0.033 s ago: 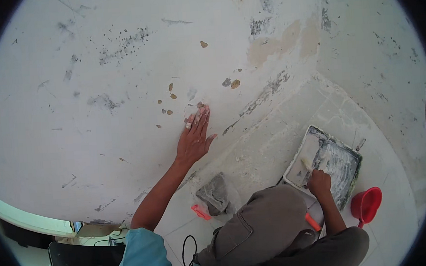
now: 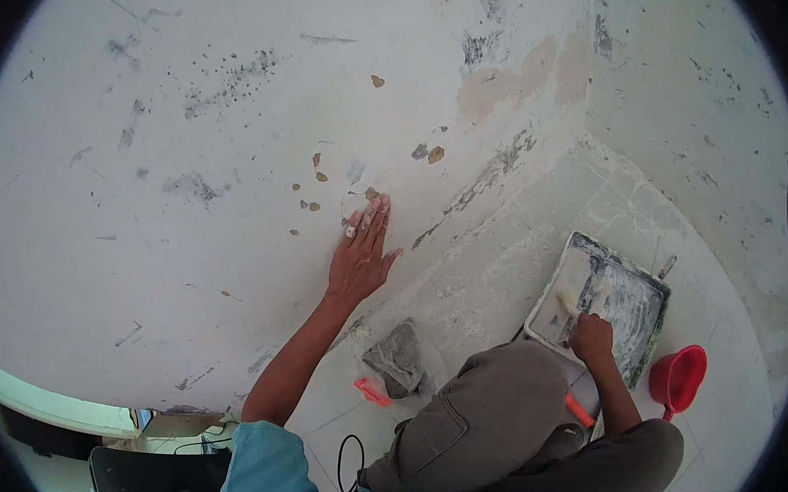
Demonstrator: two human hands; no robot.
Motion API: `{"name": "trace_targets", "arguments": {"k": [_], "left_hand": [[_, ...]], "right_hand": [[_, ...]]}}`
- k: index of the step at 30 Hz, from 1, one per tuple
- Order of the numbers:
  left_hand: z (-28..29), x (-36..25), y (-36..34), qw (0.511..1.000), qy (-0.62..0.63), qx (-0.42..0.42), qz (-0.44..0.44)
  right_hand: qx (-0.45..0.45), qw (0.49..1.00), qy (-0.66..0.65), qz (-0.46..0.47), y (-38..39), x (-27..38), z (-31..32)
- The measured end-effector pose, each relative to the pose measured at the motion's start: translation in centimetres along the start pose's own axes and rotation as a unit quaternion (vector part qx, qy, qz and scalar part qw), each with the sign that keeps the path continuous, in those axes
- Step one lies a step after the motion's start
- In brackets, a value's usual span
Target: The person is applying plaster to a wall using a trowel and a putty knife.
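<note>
My left hand (image 2: 359, 262) lies on the white, scuffed wall (image 2: 235, 301) with its fingers stretched out. White paste is on its fingers. Right by the fingertips is a chipped brown spot (image 2: 372, 194), with several similar chips around it. Over the shallow paint tray (image 2: 637, 308), smeared with white and grey paste, my right hand (image 2: 590, 338) is closed round a small tool with a pale tip (image 2: 568, 304). Its handle is hidden in my fist, so I cannot tell its exact kind.
A red dipper (image 2: 678, 379) stands right of the tray. Near my knee lie a clear plastic bag with grey stuff (image 2: 396, 359) and an orange-red piece (image 2: 371, 392). An orange handle (image 2: 579, 410) shows between my legs. A black chair (image 2: 156, 486) is at lower left.
My left fingertips have shifted very slightly down, and more of the brown chip shows above them. My right hand has hardly moved.
</note>
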State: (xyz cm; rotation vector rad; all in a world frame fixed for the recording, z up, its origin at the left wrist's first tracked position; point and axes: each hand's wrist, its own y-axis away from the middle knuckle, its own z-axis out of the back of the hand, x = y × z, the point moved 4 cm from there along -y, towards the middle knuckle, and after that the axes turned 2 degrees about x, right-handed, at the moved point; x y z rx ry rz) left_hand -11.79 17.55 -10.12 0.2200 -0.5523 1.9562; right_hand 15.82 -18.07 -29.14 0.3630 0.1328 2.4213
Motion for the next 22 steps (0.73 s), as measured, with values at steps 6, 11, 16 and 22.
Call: {"name": "trace_targets", "arguments": {"k": [6, 11, 16, 22], "left_hand": [[-1.5, -0.6, 3.1, 0.998, 0.051, 0.027, -0.034], [-6.0, -2.5, 10.4, 0.938, 0.318, 0.14, -0.002], [-6.0, -3.7, 14.7, 0.928, 0.331, 0.136, 0.1], [-2.6, -10.6, 12.9, 0.901, 0.353, 0.24, -0.08]], "right_hand": [[-0.013, 1.0, 0.025, -0.013, 0.1, -0.8, 0.6], [-0.057, 0.998, 0.034, 0.001, 0.1, -1.2, 0.9], [-0.021, 1.0, 0.012, 0.015, 0.4, -0.6, -0.3], [-0.035, 0.998, -0.044, -0.001, 2.9, -2.4, 0.2]]}}
